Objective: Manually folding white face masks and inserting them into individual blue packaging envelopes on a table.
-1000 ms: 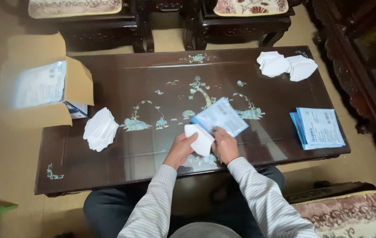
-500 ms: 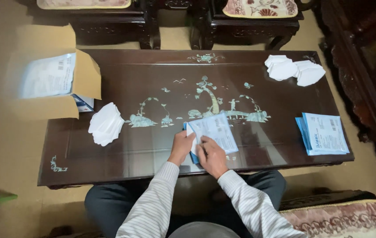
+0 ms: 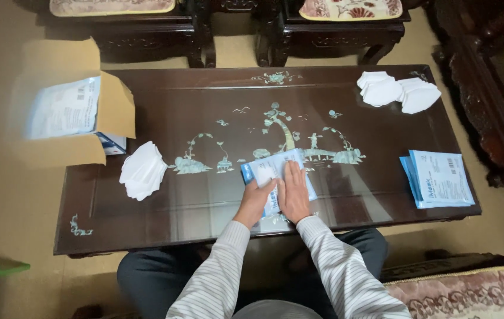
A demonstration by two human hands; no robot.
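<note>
Two hands, one packet: both are laid on a blue-and-white packet [image 3: 278, 177] at the near middle of the table [image 3: 205, 106].
Far left, box: an open cardboard box [image 3: 72, 118] sits at the left end of the table, overhanging the edge; flat blue-and-white packets are seen inside it.
Left stack: a loose pile of white masks [image 3: 142, 170] lies just right of the box, apart from both hands.
Left hand [image 3: 256, 199]: fingers are spread flat on the lower left part of the packet, palm down; nothing is pinched.
Packet: it is lying flat and slightly tilted on the glass top, over the inlaid tree pattern, partly covered by both hands.
Right hand [image 3: 293, 192]: it is pressed flat on the middle of the packet, fingers together and pointing away from the body, touching the left hand's fingertips.
Far right, rear: a second pile of white masks [image 3: 398, 91] is seen at the far right corner, well apart from the hands.
Far right, near: a neat stack of blue-and-white packets [image 3: 438, 178] rests at the right edge.
Progress, as judged: a few packets appear finished and set in the right stack; one is being pressed flat now. Both white piles and the packets in the box appear still unhandled, so more seems left than done.
Not resolved: whether the pressed packet is filled or sealed cannot be told.
</note>
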